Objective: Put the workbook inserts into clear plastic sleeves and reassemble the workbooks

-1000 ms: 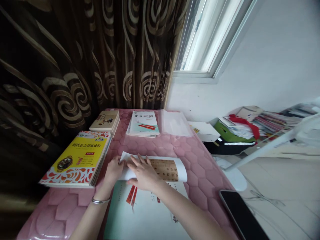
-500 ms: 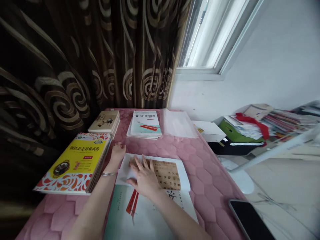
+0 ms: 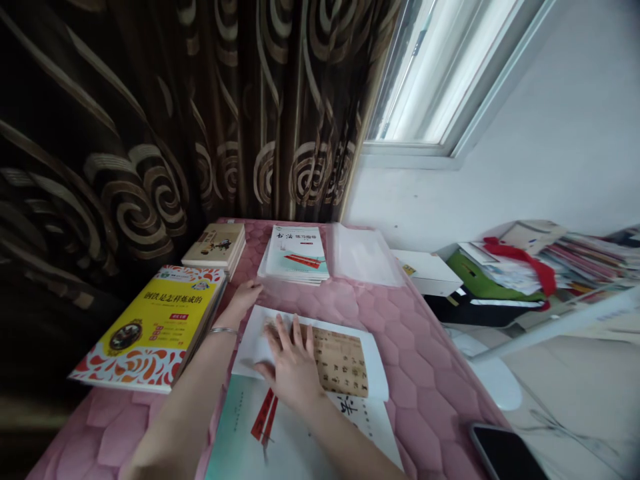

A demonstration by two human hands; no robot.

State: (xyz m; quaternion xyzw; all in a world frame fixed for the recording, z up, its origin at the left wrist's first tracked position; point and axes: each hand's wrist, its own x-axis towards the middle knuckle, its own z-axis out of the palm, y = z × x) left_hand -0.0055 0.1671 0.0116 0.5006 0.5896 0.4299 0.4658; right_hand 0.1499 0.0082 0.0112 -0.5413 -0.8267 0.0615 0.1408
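A calligraphy book with a white and green cover and red strips lies in front of me. Its upper part is folded back, showing a brown page of written characters. My right hand lies flat on this folded part, fingers spread. Beyond the book's upper left corner is my left hand, fingers curled toward the table; whether they pinch anything is too unclear to see. A faint clear sheen shows on the cloth beside it. A bracelet circles the left wrist.
A yellow book stack and smaller tan books stand left. Behind are more calligraphy books and clear plastic covers. A phone lies at the pink table's right edge, near a white lamp.
My left hand has shifted slightly up and to the right, away from the yellow stack. The right hand stays flat on the folded page. The whole view has shifted a little.
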